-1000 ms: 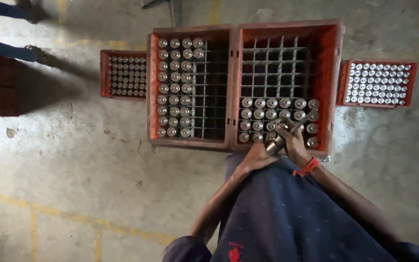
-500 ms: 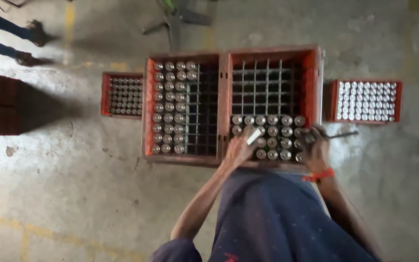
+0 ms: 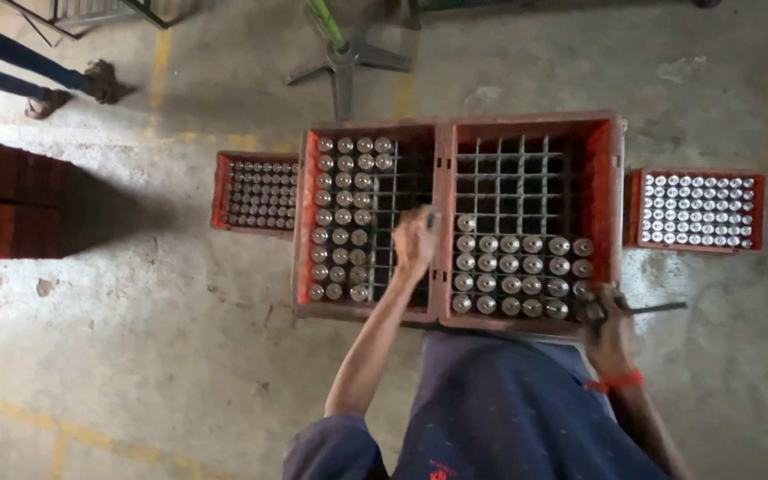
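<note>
Two red gridded plastic crates [image 3: 526, 124] are roughly half filled with silver-capped bottles [image 3: 510, 276] — the left hand [image 3: 414, 244], fingers closed on a bottle, at the divider; the right hand [image 3: 609, 322] clamped on a dark metal tool [image 3: 651, 308].

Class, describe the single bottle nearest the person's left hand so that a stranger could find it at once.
Start at the two big red crates side by side; take the right-hand crate. Its near rows are full of capped bottles. Just beyond them, beside the left hand, stands the lone bottle, the only one in its row, with empty cells to its right.

Four red bottle crates [image 3: 617, 204] stand in a row on the floor.
</note>
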